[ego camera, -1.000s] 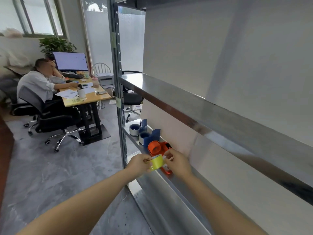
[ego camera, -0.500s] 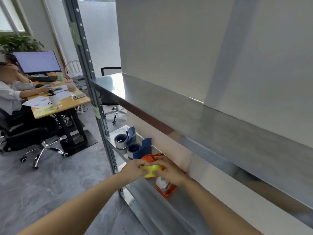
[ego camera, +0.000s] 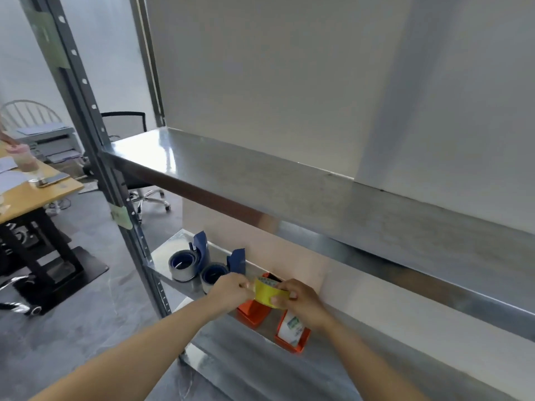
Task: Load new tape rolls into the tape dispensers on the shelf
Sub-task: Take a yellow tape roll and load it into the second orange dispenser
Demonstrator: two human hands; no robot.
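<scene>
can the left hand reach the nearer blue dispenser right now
Probably yes: the left hand is right beside the nearer blue dispenser, nothing between, though it is pinching the yellow tape roll.

One head-worn camera looks forward and down, close behind the left hand and right hand, shelf just beyond them.

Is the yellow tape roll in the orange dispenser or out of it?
Out. The left hand and right hand hold the yellow tape roll over the orange dispenser, not seated in it.

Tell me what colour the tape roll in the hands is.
The roll is yellow; the head view shows it best.
</scene>
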